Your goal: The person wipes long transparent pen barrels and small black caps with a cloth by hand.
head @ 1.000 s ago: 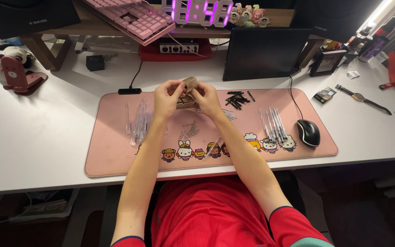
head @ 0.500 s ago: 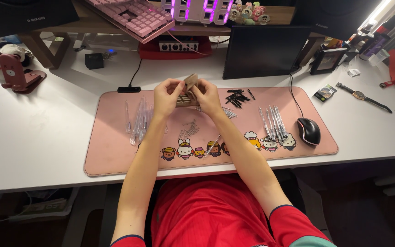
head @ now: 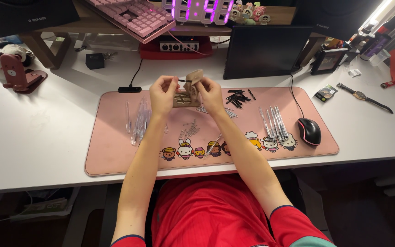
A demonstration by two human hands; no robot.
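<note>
1. Above the far middle of the pink desk mat (head: 115, 151), both hands are raised off the counter (head: 37, 137) and hold one small tan paper pouch (head: 187, 93) between them.
2. Left hand (head: 163, 93): fingers pressed together, pinching a thin dark stick-like part (head: 184, 80) at the pouch's upper edge.
3. Right hand (head: 210, 95): fingers curled and closed on the pouch's right side.
4. Handling judgement: the pouch looks light, soft and easily creased. Grip it at the edges; squeezing its middle would likely crumple it.
5. The dark part appears stiff, slim and smooth, so probably slippery; pinch it near one end.
6. Materials nearby on the mat: clear plastic pen barrels (head: 139, 121) to the left, glossy and cylindrical; a loose pile of small black parts (head: 236, 97) to the right; further clear tubes (head: 274, 122) beside a black mouse (head: 309, 131).
7. The mat surface looks matt and fabric-like, with printed cartoon figures along its near edge.
</note>
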